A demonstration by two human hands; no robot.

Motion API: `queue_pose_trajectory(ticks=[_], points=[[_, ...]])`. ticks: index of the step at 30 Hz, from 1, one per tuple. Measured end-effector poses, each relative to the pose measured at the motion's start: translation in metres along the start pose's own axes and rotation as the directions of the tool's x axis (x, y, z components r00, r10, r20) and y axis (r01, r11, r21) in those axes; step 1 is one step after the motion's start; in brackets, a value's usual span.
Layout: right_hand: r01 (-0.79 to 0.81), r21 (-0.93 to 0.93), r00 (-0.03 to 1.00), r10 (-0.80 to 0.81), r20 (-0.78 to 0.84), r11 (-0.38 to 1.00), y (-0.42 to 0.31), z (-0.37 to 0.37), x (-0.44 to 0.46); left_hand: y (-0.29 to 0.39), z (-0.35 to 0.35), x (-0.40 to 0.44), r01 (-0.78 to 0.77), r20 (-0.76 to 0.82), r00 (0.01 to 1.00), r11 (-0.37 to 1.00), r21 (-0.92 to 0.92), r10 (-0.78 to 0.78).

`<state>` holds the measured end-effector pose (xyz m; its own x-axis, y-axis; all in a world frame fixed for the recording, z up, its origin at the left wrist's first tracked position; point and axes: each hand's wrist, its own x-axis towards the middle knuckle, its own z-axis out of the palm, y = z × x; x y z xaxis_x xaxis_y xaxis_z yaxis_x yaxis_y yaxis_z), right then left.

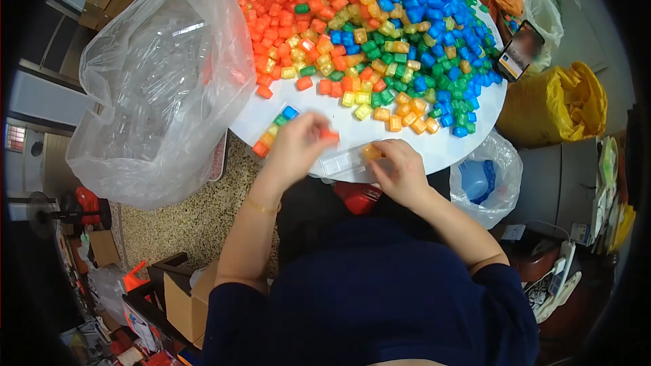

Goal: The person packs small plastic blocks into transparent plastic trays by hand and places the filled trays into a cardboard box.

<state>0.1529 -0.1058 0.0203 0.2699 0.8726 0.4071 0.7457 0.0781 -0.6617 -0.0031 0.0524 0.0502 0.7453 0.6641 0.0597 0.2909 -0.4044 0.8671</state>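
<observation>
Far to the left of my hands, a big bag (152, 179) stands open beside the table (441, 152), its mouth turned up, seemingly so the clear cases (159, 88) in it stay within reach. Just left of my left hand lies a strip of cubes (274, 133) in several colours, blue at the far end and red at the near one, set aside, I'd judge, so it doesn't crowd my work.

My left hand (298, 146) has thumb and fingertips together on a red cube (329, 137); a pinch suits so small a thing. The tray (337, 161) lies between my hands, by the table's near edge, probably because both can get at it there. My right hand (401, 168) bends its fingers over an orange cube (370, 152) at the tray's right end, the thumb lower down and apart from them; I cannot tell whether they clamp the cube or only rest on it. Beyond both hands spreads the pile (380, 47), loosely grouped by colour, perhaps for easier picking. Farther right, past the pile, a phone (521, 51) leans at a tilt.
</observation>
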Motion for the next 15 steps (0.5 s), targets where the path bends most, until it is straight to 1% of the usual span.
queue_pose_trajectory(ticks=[1, 3, 4, 5, 7, 9, 11, 12, 13, 15], points=[[-0.01, 0.004, 1.0, 0.01, 0.001, 1.0, -0.001, 0.003, -0.002, 0.002, -0.001, -0.015, 0.017, 0.145, 0.989, 0.999, 0.035, -0.022], [0.069, -0.205, 0.992, -0.046, 0.115, 0.976, -0.001, 0.011, 0.003, 0.002, 0.008, -0.031, -0.106, 0.261, 0.962, 0.989, 0.103, 0.076], [0.072, -0.201, 0.992, -0.049, 0.115, 0.977, 0.0, 0.013, 0.006, -0.006, 0.015, -0.033, -0.215, 0.243, 0.951, 0.974, 0.079, 0.19], [0.089, -0.21, 0.991, -0.065, 0.12, 0.974, 0.001, 0.015, 0.009, -0.011, 0.02, -0.035, -0.215, 0.243, 0.951, 0.973, 0.084, 0.189], [0.101, -0.221, 0.99, -0.076, 0.117, 0.97, 0.003, 0.019, 0.01, -0.013, 0.028, -0.036, -0.422, 0.116, 0.906, 0.89, 0.171, 0.407], [0.136, -0.135, 0.989, -0.126, 0.083, 0.981, 0.006, 0.019, 0.009, -0.012, 0.029, -0.038, -0.404, 0.114, 0.914, 0.903, 0.147, 0.39], [0.128, -0.124, 0.987, -0.114, 0.115, 0.984, 0.01, 0.015, 0.012, -0.011, 0.023, -0.036, -0.249, 0.055, 0.968, 0.965, 0.084, 0.245], [0.122, -0.107, 0.983, -0.106, 0.149, 0.987, 0.011, 0.013, 0.013, -0.004, 0.016, -0.033, -0.165, 0.048, 0.985, 0.986, -0.01, 0.165], [0.122, -0.105, 0.983, -0.106, 0.152, 0.987, 0.012, 0.013, 0.014, -0.005, 0.01, -0.028, -0.162, 0.034, 0.986, 0.987, 0.003, 0.162], [0.106, -0.122, 0.982, -0.084, 0.171, 0.987, 0.013, 0.015, 0.016, -0.008, 0.002, -0.014, -0.179, 0.111, 0.98, 0.977, 0.116, 0.166]])
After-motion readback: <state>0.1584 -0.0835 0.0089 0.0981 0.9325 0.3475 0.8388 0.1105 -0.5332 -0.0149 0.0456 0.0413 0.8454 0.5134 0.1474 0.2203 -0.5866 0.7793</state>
